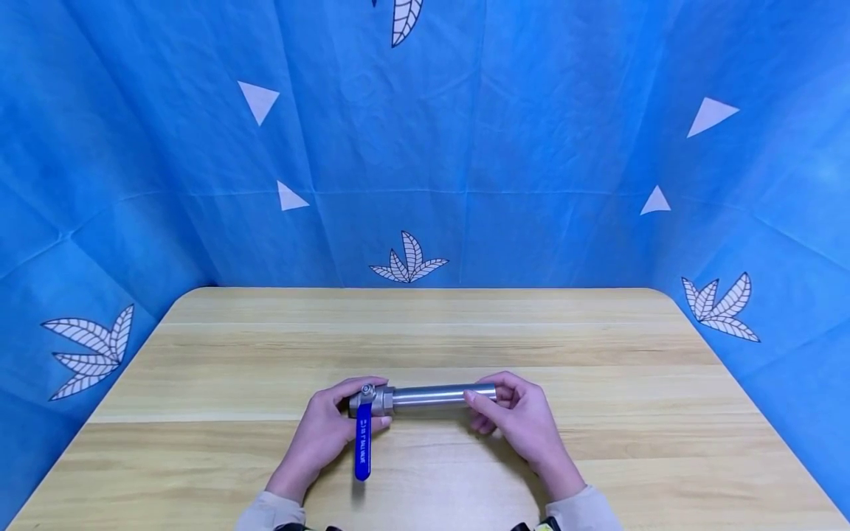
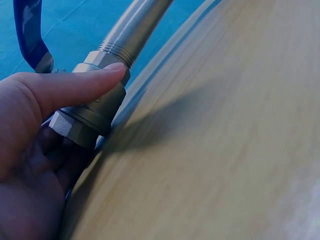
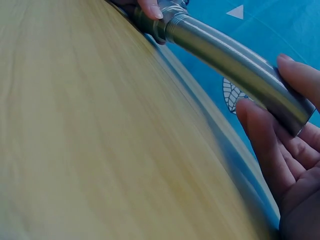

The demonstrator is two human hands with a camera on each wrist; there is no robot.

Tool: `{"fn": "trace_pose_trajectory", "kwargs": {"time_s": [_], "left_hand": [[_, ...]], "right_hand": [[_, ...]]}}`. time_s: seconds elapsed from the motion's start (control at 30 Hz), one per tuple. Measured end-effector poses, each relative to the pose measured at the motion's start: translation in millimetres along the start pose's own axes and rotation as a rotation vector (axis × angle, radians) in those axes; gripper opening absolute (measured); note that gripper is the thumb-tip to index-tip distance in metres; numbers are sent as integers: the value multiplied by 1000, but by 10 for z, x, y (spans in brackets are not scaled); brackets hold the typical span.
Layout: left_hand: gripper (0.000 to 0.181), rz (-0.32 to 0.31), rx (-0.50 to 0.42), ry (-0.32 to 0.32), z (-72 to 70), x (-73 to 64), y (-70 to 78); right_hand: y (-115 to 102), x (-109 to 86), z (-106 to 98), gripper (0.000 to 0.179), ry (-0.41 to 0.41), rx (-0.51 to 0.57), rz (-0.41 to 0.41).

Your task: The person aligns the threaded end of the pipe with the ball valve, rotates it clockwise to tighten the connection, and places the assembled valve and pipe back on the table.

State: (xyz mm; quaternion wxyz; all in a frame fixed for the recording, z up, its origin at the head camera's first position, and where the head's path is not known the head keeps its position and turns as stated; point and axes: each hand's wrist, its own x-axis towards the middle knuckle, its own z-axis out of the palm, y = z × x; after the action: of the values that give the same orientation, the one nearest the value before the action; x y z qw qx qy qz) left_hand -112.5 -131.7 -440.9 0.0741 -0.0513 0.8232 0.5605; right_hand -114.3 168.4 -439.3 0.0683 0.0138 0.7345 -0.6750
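Note:
A metal ball valve (image 1: 382,401) is gripped by my left hand (image 1: 322,428), with the thumb along its near side and fingers around the far side. Its blue lever handle (image 1: 362,446) points toward me. From the valve's right end a smooth steel pipe (image 1: 432,396) runs straight to the right. Several thread turns (image 2: 116,53) show at the joint in the left wrist view, with the pipe's end inside the valve's hex collar. My right hand (image 1: 527,424) holds the pipe's free end between thumb and fingers. In the right wrist view that end (image 3: 295,117) lies between the fingertips.
The valve and pipe are held over a light wood-grain table (image 1: 425,324), their shadow falling on it. A blue cloth (image 1: 531,147) with white leaf and triangle prints hangs behind the table and along both sides.

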Motion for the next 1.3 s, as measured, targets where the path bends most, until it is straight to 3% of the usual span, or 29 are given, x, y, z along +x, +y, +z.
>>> {"fn": "trace_pose_trajectory", "kwargs": {"time_s": [0.3,0.63,0.87,1.03,1.3], "left_hand": [[53,6,-4,-2,-16,-22,18],[49,9,11,-13,-22,-12,-1],[49,19,7,-14,-13,1,-11],[49,5,3,-12,-9,1,-12],[50,-1,18,-8,-2,4,-3]], "right_hand": [[-43,-28,36,32,39,-15,43],[-3,-21,-35,52,-114,33,-53],[31,-4,-36,50,-50,20,-108],[42,2,-35,55,-67,65,-130],[26,3,-20,52,-33,67,-96]]}}
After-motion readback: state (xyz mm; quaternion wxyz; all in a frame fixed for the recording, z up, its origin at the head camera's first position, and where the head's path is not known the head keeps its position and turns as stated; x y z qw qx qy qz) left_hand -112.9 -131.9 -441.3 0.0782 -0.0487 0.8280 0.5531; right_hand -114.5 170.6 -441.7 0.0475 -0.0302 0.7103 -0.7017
